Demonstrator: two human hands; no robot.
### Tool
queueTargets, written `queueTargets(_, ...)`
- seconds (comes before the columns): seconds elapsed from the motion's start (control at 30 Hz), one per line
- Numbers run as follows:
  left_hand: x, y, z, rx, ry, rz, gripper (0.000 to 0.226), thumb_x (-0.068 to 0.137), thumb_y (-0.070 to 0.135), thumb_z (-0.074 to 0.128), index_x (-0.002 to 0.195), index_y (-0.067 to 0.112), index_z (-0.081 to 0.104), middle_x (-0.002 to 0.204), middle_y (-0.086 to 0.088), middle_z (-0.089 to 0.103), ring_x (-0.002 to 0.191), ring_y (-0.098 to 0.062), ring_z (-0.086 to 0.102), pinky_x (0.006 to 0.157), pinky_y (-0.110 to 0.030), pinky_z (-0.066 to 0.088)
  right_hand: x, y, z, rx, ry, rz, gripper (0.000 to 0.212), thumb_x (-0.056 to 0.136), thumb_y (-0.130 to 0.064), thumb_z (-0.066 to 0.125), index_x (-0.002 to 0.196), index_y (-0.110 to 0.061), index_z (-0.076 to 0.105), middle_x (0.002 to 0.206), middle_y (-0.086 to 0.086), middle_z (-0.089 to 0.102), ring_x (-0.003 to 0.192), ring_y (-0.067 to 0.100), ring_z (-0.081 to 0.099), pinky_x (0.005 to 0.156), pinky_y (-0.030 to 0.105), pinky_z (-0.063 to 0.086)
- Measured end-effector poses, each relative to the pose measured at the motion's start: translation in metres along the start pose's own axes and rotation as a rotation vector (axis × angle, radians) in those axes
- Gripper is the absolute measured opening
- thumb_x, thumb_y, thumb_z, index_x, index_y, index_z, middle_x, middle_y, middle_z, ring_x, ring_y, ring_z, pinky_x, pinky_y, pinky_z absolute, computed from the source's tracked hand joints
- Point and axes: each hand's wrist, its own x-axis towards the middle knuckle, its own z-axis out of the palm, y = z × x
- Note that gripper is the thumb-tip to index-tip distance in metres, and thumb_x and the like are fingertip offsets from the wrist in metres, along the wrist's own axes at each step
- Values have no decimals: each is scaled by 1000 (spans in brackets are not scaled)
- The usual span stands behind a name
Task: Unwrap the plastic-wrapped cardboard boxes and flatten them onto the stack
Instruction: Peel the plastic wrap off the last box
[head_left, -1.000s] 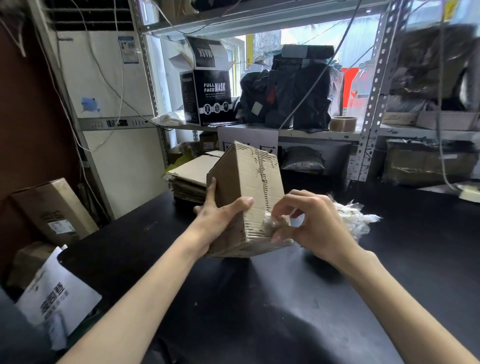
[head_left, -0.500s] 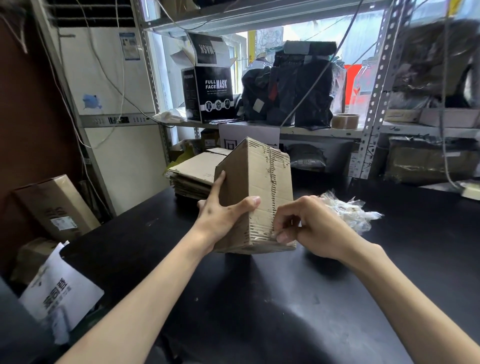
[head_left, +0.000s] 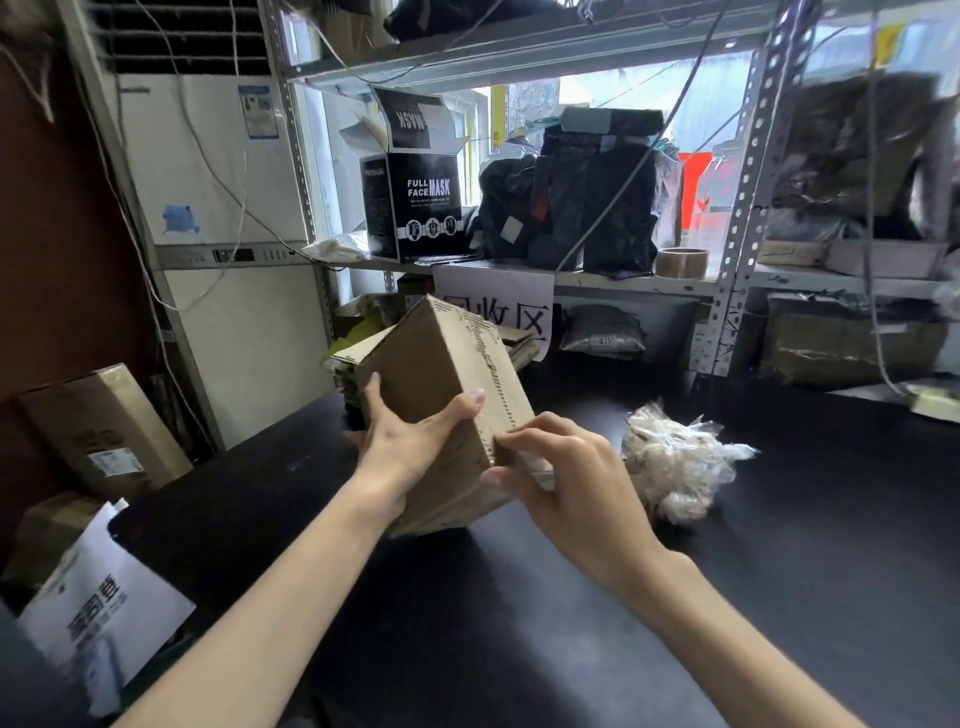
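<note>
left hand (head_left: 410, 452) grips the tilted box (head_left: 447, 374), right hand (head_left: 566, 478) pinches its edge beside the left thumb, so I'd brace left, pry that seam, then flatten toward the stack (head_left: 348, 358) just behind.

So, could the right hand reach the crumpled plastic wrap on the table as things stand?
Probably yes. The crumpled plastic wrap lies on the black table just beyond the right hand, with nothing between them; the hand would first have to release the cardboard box.

bare left forearm (head_left: 270, 597), bare right forearm (head_left: 727, 639)
</note>
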Motion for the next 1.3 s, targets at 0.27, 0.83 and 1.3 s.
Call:
queueTargets(0.27, -4, 1, 5, 111, -73, 3, 135, 55, 72, 82, 156, 48, -4, 157, -21, 7, 145, -38, 24, 115, -52, 37, 0, 5, 1, 206, 62, 89, 22, 69, -17, 87, 73, -15, 66, 81, -16, 59, 77, -2, 58, 65, 13, 40)
queueTargets(0.83, -2, 12, 6, 196, -178, -77, 161, 29, 82, 82, 153, 50, -15, 162, -17, -10, 151, -35, 13, 120, -51, 29, 2, 9, -1, 215, -48, 85, 24, 73, -15, 78, 69, -24, 56, 81, -22, 53, 88, 15, 51, 75, 21, 37)
queueTargets(1.3, -5, 19, 5, 167, -173, -124, 152, 45, 71, 80, 153, 44, -23, 163, -21, -23, 153, -39, 10, 119, -55, 30, 2, 7, -10, 116, 58, -17, 33, 70, -25, 88, 89, -21, 60, 83, -13, 61, 80, 8, 64, 73, 36, 54)
